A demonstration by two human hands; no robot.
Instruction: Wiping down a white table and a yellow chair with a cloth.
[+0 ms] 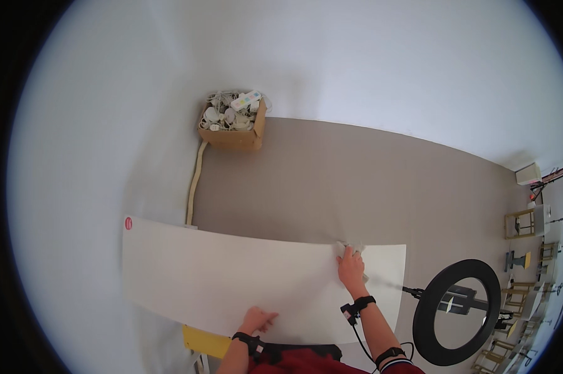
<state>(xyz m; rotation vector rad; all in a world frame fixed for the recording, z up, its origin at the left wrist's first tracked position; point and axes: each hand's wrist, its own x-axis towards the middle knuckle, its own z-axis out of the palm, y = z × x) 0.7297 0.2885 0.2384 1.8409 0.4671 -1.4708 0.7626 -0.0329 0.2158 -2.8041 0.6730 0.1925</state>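
My right hand [351, 271] is closed on a crumpled, pale cloth [356, 250], pressing it on the far edge of the white table [192, 271], towards its right end. Part of the cloth shows beyond the fingers and below the palm. My left hand [259, 320] rests on or just above the near part of the tabletop, its fingers loosely bent and nothing seen in it. Both wrists wear black straps with small devices, and a cable runs from the right one.
A black ring light [420, 312] on a stand is at the table's right. A cardboard box [232, 139] of white cables and a power strip stands on the floor by the wall. A yellow stool [206, 340] is at the near left. Other tables and stools stand far right.
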